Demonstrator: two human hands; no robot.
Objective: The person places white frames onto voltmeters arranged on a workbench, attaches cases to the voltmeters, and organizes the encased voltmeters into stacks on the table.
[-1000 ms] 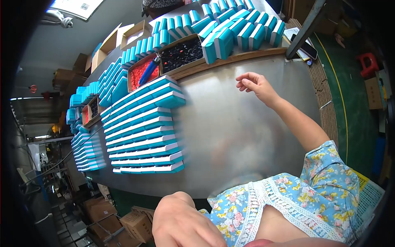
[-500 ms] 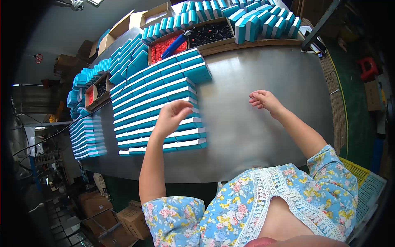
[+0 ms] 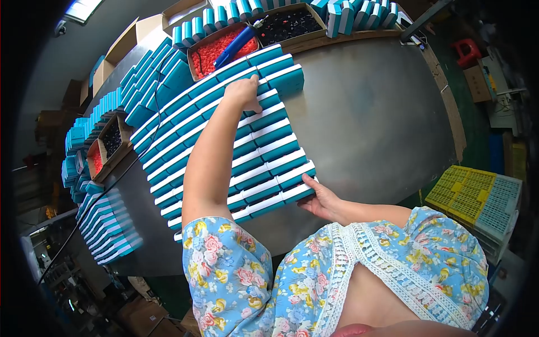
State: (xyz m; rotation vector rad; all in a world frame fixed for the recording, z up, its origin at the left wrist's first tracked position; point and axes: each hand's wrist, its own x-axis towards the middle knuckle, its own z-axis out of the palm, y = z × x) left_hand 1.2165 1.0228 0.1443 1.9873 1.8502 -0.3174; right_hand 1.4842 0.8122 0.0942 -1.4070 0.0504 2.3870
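Several rows of teal blocks with white strips [image 3: 269, 131] lie side by side on the metal table [image 3: 370, 106]. My left hand [image 3: 244, 92] reaches over the far rows, its fingers curled down on a block and its thumb on the near side. The finger ends are partly hidden. At the right end of the nearest rows is my right hand [image 3: 324, 201], thumb and fingers apart, touching the block ends. One far row [image 3: 289, 80] sticks out to the right past the others.
Beyond the rows, a tray of small red pieces [image 3: 210, 56] holds a blue cylindrical tool [image 3: 234, 46] with a cord. Beside it stands a tray of black pieces [image 3: 286, 26]. More teal blocks [image 3: 92, 121] are stacked left. Yellow crates [image 3: 457, 194] stand at right.
My left hand has moved away from me onto the far rows. My right hand has come from above the bare tabletop down to the near rows' right end. The view has shifted.
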